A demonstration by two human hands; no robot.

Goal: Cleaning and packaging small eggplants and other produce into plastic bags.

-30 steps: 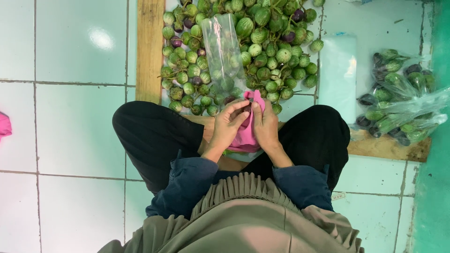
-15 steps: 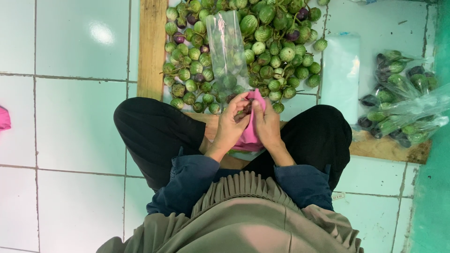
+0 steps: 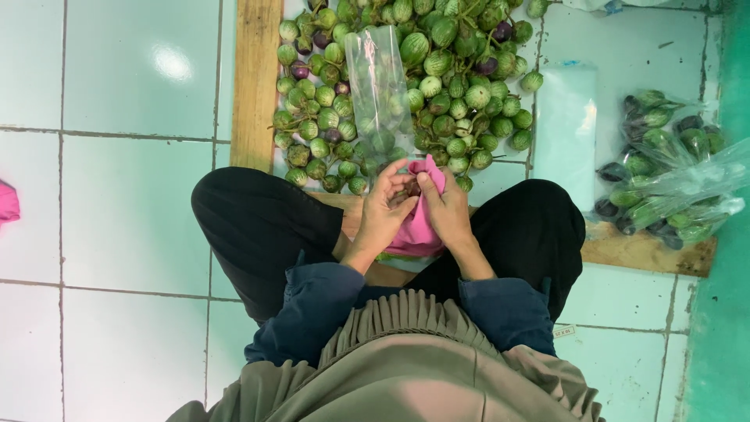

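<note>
Little has shifted since the earlier frames: both hands stay together over the lap, fingers only slightly rearranged. From the head view, the left hand (image 3: 384,209) and right hand (image 3: 444,205) pinch the bottom edge of a clear plastic bag (image 3: 378,94), which stands upward toward 12 o'clock over a pile of small green eggplants (image 3: 437,78). A pink cloth (image 3: 418,230) sits under the hands, mostly covered. What the fingertips grip is hard to make out. At 3 o'clock lie filled bags (image 3: 664,168), partly cut off.
</note>
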